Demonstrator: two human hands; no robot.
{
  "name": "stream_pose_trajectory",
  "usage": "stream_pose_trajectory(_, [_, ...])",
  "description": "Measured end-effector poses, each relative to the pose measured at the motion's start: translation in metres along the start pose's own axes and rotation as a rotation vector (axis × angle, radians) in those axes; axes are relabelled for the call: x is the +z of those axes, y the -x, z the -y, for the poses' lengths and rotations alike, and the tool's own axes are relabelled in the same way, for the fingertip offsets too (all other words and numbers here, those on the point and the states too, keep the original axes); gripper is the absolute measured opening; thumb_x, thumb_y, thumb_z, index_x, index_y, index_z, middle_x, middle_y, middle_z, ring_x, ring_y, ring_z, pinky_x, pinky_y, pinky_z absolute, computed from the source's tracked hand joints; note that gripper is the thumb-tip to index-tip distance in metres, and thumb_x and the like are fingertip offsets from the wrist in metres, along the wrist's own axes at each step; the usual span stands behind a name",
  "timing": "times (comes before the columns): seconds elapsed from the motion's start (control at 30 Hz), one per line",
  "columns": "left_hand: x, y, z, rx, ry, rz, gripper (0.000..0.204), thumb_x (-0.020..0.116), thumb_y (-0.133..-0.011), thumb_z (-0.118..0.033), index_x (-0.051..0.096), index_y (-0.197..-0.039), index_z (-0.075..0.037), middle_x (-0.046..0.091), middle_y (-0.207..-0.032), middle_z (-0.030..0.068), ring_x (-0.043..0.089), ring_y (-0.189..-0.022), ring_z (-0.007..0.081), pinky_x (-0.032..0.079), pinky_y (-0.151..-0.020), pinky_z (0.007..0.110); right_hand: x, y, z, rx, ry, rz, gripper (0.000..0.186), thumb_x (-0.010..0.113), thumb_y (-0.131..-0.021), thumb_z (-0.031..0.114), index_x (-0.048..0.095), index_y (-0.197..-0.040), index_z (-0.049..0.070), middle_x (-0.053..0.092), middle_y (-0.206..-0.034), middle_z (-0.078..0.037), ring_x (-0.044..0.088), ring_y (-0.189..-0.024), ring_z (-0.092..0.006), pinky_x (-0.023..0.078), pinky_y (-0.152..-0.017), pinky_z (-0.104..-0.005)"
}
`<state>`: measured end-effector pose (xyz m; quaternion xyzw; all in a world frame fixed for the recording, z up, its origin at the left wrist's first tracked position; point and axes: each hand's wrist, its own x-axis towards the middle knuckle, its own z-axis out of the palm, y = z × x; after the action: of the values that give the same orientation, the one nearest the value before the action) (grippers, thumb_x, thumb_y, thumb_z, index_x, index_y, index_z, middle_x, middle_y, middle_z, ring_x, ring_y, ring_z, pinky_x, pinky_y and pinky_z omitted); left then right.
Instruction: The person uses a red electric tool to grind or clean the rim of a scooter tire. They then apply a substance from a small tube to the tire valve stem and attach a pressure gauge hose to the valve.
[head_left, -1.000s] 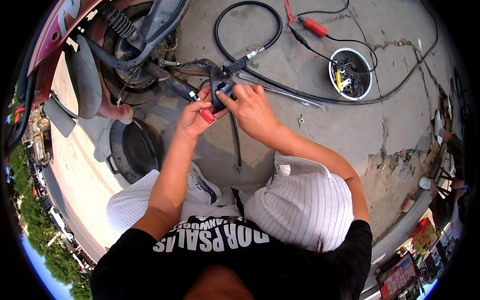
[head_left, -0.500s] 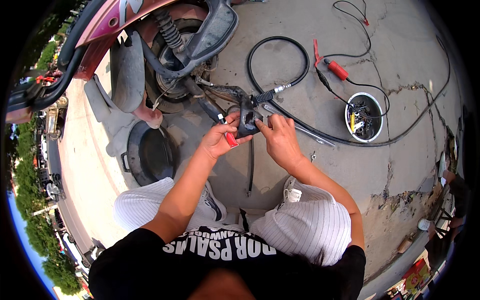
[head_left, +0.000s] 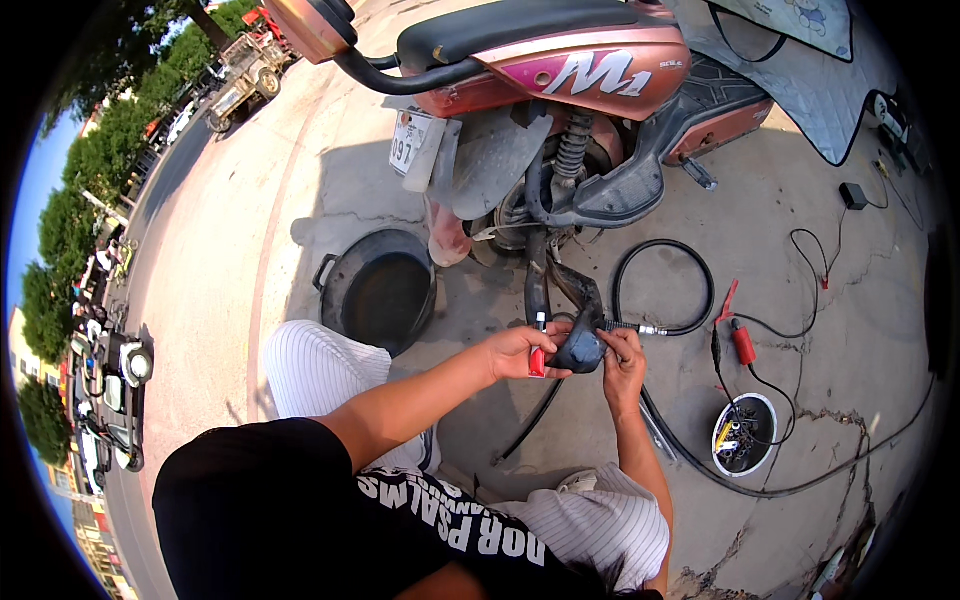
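My left hand [head_left: 518, 354] is closed around a small red squeeze tube [head_left: 538, 360] with a white upper end and a black cap. Its fingers also reach under a black rubber inner tube [head_left: 566, 356], which hangs out from the rear wheel of a pink scooter [head_left: 590, 75]. A bluish-grey patch of surface [head_left: 587, 366] shows on the stretched rubber between my hands. At the inner tube's right edge, my right hand [head_left: 624, 362] is closed, thumb and fingers pinched against the rubber. Whatever else its fingertips hold is hidden.
A black basin [head_left: 329, 285] with water stands left of my hands. To the right lie a coiled black hose [head_left: 712, 285] with a metal fitting, a red-handled cable piece [head_left: 743, 343] and a white-rimmed bucket [head_left: 773, 430] of small tools. A grey sheet [head_left: 800, 95] is beyond.
My view has swung, bringing more of the scooter into sight. My right hand has shifted from a finger on the rubber's face to a pinch at its edge. My left keeps the red tube.
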<state>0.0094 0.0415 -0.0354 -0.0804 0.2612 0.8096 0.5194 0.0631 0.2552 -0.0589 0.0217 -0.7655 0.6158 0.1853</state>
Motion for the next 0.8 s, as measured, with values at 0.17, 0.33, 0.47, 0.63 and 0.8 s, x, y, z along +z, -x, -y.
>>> stream_pose_trajectory(0.17, [0.001, 0.001, 0.009, -0.013, -0.017, -0.038, 0.061, 0.051, -0.084, 0.005, 0.039, -0.142, -0.009, 0.05, -0.141, 0.0079, 0.057, -0.121, 0.024, 0.051, -0.096, 0.052, -0.006, 0.014, -0.012, 0.03, -0.06, -0.081, 0.014, 0.068, -0.077, -0.01, 0.071, -0.088, -0.002, 0.058, -0.086, -0.007, 0.056, -0.076, -0.0139, 0.046, -0.069, -0.0249])
stream_pose_trajectory(0.33, [0.003, 0.001, 0.012, -0.018, -0.059, -0.03, 0.063, 0.051, -0.084, 0.005, 0.037, -0.144, -0.009, 0.049, -0.143, 0.0059, 0.057, -0.12, 0.0197, 0.051, -0.096, 0.05, -0.006, 0.026, -0.032, 0.12, -0.127, -0.137, 0.003, 0.07, -0.081, -0.002, 0.067, -0.081, -0.002, 0.059, -0.086, -0.006, 0.057, -0.075, -0.0141, 0.047, -0.066, -0.025])
stream_pose_trajectory(0.47, [-0.01, 0.0, 0.007, -0.01, -0.091, -0.007, 0.062, 0.051, -0.085, 0.003, 0.038, -0.144, -0.008, 0.046, -0.145, 0.0053, 0.055, -0.122, 0.0209, 0.048, -0.1, 0.051, -0.001, 0.043, -0.052, 0.727, -0.512, -0.1, 0.023, 0.062, -0.095, 0.021, 0.065, -0.081, 0.003, 0.061, -0.09, -0.005, 0.057, -0.078, -0.0139, 0.051, -0.07, -0.029])
stream_pose_trajectory(0.63, [-0.016, -0.005, 0.025, 0.088, -0.148, -0.091, 0.064, 0.051, -0.085, 0.002, 0.036, -0.146, -0.007, 0.041, -0.149, 0.0096, 0.047, -0.131, 0.0248, 0.041, -0.109, 0.051, 0.011, 0.08, -0.029, 0.927, -0.668, 0.212, 0.042, 0.041, -0.104, 0.039, 0.055, -0.111, 0.0, 0.066, -0.098, -0.015, 0.066, -0.09, -0.021, 0.056, -0.079, -0.0346])
stream_pose_trajectory(0.8, [0.002, -0.032, 0.051, 0.242, -0.418, -0.134, 0.066, 0.049, -0.087, 0.004, 0.031, -0.149, -0.006, 0.038, -0.15, 0.015, 0.045, -0.133, 0.0256, 0.04, -0.11, 0.047, 0.009, 0.091, 0.001, 0.773, -0.696, 0.184, 0.041, 0.056, -0.1, 0.032, 0.053, -0.122, -0.002, 0.066, -0.107, -0.014, 0.067, -0.092, -0.0204, 0.056, -0.081, -0.0314])
